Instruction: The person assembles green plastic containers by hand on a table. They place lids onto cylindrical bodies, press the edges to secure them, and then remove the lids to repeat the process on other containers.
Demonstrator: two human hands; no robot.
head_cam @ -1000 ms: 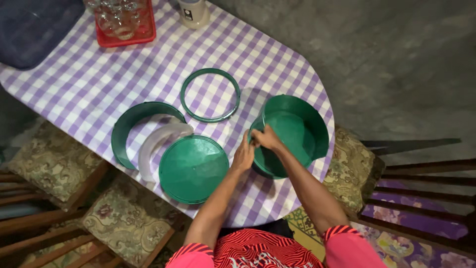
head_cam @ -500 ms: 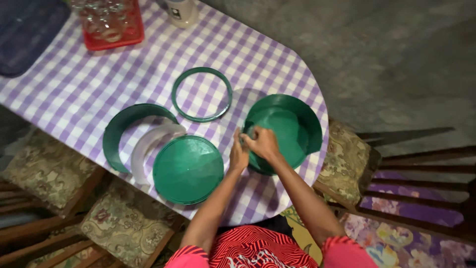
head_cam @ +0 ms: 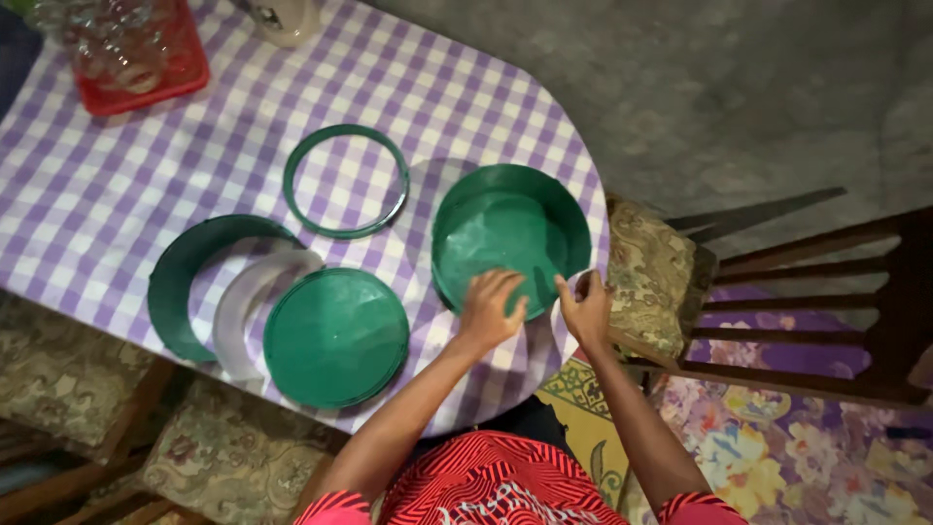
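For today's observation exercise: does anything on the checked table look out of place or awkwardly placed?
The green tub sits at the table's right edge, close to the drop, with the left hand on its near rim and the right hand beside it. The lid, ring and curved pieces lie loose but flat. No spill or damage shows.

Lighting: soft, moderate, from above; checked tablecloth (head_cam: 126,175) evenly lit, floor (head_cam: 739,87) dimmer. Shadows: faint, beside green bowl (head_cam: 510,238); long chair shadow on floor. Glare: slight sheen on green lid (head_cam: 335,337). Sharpness: fair; corners stretched and soft.
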